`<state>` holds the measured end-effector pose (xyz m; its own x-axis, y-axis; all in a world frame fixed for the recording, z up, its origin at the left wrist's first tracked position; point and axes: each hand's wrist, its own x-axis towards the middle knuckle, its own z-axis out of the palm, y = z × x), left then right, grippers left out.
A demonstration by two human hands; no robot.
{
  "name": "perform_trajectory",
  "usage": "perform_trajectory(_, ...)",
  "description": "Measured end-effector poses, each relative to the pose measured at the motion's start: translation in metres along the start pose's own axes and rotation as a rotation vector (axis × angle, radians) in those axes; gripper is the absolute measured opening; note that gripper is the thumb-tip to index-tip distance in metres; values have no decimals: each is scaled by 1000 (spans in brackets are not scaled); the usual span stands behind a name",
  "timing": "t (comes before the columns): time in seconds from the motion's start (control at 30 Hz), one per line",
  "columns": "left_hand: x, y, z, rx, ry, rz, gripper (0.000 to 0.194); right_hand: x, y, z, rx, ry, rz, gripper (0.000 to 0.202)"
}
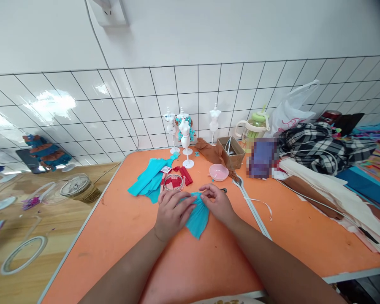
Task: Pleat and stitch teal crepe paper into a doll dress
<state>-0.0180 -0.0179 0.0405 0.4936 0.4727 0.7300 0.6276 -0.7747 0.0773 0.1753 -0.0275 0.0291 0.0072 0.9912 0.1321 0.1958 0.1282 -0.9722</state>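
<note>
A small piece of turquoise crepe paper (198, 221) is gathered at its top edge and fans out downward above the orange table. My left hand (175, 212) grips its upper left side with curled fingers. At the upper right, my right hand (218, 204) pinches the gathered edge between thumb and finger. Just beyond my left hand lie a round ring-shaped roll (173, 182) and folded red strips (186, 175). More turquoise crepe paper (150, 179) is spread behind on the left. A pink bowl (218, 172) sits past my right hand.
Several white mini dress forms (185, 137) stand near the tiled wall. A cardboard box (234, 155), a lidded jug (256, 126) and a plaid cloth (316, 143) line the back right. Scissors (237, 180) lie right of the bowl. A wooden table (82, 219) adjoins on the left.
</note>
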Motion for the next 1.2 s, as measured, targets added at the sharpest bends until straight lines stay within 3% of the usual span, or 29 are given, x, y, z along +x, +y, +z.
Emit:
perform_trajectory(0.23, 4, -3, 9, -143, -183, -286, 22, -6, -4, 0, -141, -34, -80, 28)
perform_trajectory(0.37, 4, -10, 14, -521, -39, -546, 71, 0, 2, -1, 121, 66, 63, 23)
perform_trajectory(0.43, 5, -16, 15, -810, -61, -657, 83, 3, 5, -2, 362, 120, 210, 28)
perform_trajectory(0.5, 4, -23, 15, -1110, -238, -748, 82, 5, 6, -1, 488, 104, 308, 33)
perform_trajectory(0.6, 1, -31, 14, -1502, -528, -893, 88, 4, 6, 3, 405, 2, 327, 29)
perform_trajectory(0.7, -3, -33, 14, -1642, -647, -975, 66, 0, 5, 9, 256, -16, 289, 20)
perform_trajectory(0.83, -4, -31, 18, -1563, -585, -1051, 47, -2, 9, 15, 196, 9, 294, 14)
perform_trajectory(0.93, -1, -32, 20, -1290, -475, -1019, 44, -2, 11, 13, 153, 24, 219, 14)
perform_trajectory(1.0, 2, -32, 18, -1009, -332, -868, 33, -3, 12, 9, 125, 40, 125, 15)
perform_trajectory(1.1, 5, -30, 10, -568, -35, -511, 12, -4, 13, 1, -22, 59, -104, 13)
perform_trajectory(1.17, 4, -29, 5, -329, 61, -282, 14, -3, 13, -3, -173, 29, -239, 13)
perform_trajectory(1.2, 3, -29, 4, -243, 53, -187, 18, -2, 14, -5, -227, 6, -268, 14)
